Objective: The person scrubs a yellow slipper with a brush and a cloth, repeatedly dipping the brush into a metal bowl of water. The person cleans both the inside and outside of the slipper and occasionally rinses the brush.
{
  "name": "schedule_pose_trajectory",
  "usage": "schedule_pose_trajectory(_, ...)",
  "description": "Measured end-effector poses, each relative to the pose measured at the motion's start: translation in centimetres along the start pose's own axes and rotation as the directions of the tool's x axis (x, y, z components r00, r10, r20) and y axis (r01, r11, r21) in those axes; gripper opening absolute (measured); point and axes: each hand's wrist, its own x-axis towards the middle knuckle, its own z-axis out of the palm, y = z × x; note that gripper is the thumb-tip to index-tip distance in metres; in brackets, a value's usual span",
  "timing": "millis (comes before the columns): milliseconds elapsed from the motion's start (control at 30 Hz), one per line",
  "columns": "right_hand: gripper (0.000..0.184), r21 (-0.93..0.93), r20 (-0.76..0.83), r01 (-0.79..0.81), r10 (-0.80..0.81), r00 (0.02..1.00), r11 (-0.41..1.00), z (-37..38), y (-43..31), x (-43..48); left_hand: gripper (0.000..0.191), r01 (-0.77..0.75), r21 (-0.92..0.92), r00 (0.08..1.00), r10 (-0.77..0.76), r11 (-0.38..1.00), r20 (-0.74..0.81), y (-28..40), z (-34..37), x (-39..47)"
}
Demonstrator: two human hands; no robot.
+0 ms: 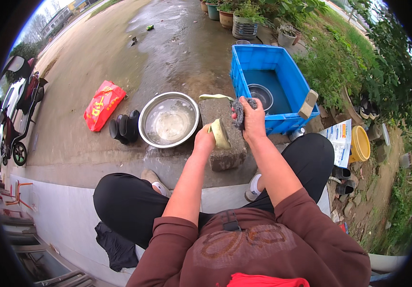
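Note:
My left hand grips a pale yellow-green piece of footwear, apparently a slipper, tilted above a rough stone block. Bunched in my right hand is a dark grey cloth or scrubbing pad; which of these it is, I cannot tell. The two hands are apart, with the cloth a little above and right of the slipper. A second pale green item, perhaps the matching slipper, lies at the far end of the block. Left of the block stands a wide metal basin holding cloudy water.
A blue plastic crate with water and a metal bowl stands right. Black boots and a red bag lie left. A yellow bucket is beside my right knee; potted plants line the back.

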Motion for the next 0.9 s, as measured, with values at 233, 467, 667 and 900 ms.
schedule_pose_trajectory(233,0.040,-0.536,0.464,0.690,-0.513,0.722,0.486,0.5,0.1,-5.7,0.036,0.077,0.139,0.996,-0.083,0.987,0.035,1.5,-2.0,1.8)
schedule_pose_trajectory(467,0.022,-0.605,0.600,0.762,-0.498,0.626,0.230,1.0,1.8,-3.3,0.033,-0.298,0.475,0.954,0.271,0.828,0.125,0.8,-0.1,0.4)
schedule_pose_trajectory(667,0.023,-0.845,0.408,0.506,-0.402,0.820,0.173,1.1,2.1,-0.2,0.028,-0.259,0.678,0.965,0.219,0.688,0.147,2.3,1.1,-1.6)
schedule_pose_trajectory(900,0.036,-0.971,0.041,0.085,-0.193,0.980,0.223,0.9,2.2,4.2,0.038,-0.152,0.597,0.987,0.155,0.788,0.047,4.0,1.0,-3.5)
